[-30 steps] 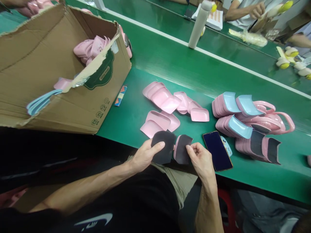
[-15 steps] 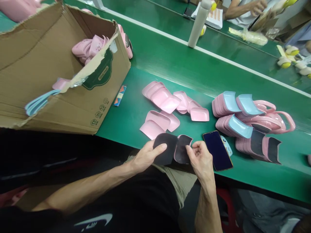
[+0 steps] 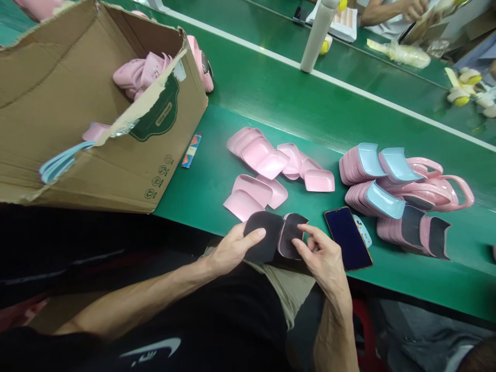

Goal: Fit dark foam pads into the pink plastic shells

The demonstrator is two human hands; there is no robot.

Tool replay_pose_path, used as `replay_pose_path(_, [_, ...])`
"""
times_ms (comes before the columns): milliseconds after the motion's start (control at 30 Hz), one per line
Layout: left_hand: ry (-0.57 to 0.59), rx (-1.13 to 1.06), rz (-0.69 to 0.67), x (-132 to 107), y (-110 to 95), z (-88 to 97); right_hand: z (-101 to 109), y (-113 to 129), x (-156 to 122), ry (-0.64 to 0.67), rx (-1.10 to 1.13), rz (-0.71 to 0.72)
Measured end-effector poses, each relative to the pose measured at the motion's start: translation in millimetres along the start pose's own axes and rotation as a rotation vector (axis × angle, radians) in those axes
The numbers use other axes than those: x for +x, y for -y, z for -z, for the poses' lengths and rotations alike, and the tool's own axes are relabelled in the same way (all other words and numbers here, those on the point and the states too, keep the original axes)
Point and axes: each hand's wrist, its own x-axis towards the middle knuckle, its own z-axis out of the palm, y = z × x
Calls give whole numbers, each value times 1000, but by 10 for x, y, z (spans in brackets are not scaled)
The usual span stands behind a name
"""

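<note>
My left hand [image 3: 234,248] is closed on a curved black-faced panel [image 3: 260,235], thumb on its face and fingers hidden beneath. Against that panel's right edge sits a smaller pink-rimmed black-faced panel [image 3: 290,238]; whether the two are joined I cannot tell. My right hand [image 3: 321,251] has its thumb and index fingertip apart, touching the smaller panel's dark face, while its other fingers curl back. Loose pink curved panels [image 3: 257,153] lie overlapping on the green table just beyond my hands. More pink panels [image 3: 248,204] are nearer to me.
Right of my hands lies a phone [image 3: 347,238]. Beyond it stand stacked pink panels topped with blue ones [image 3: 369,160], black-topped stacks [image 3: 413,225] and pink handled parts [image 3: 445,194]. A cardboard box [image 3: 174,139] stands left, a bottle [image 3: 318,36] at the back. Another person's hand [image 3: 413,9] works opposite.
My right thumb and index finger have moved from the smaller panel's right edge onto its face and spread apart. My left hand keeps its hold.
</note>
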Motion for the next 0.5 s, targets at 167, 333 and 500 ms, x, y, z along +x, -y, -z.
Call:
replay_pose_path(167, [5,4,8,-10,10,17,57,-13,-23,77,-55,12])
replay_pose_path(333, [4,5,6,-2,25,20,-1,21,-28,88,-119,-3])
replay_pose_path(500, [-2,28,14,-16,3,33,17,42,-45,88,-119,28])
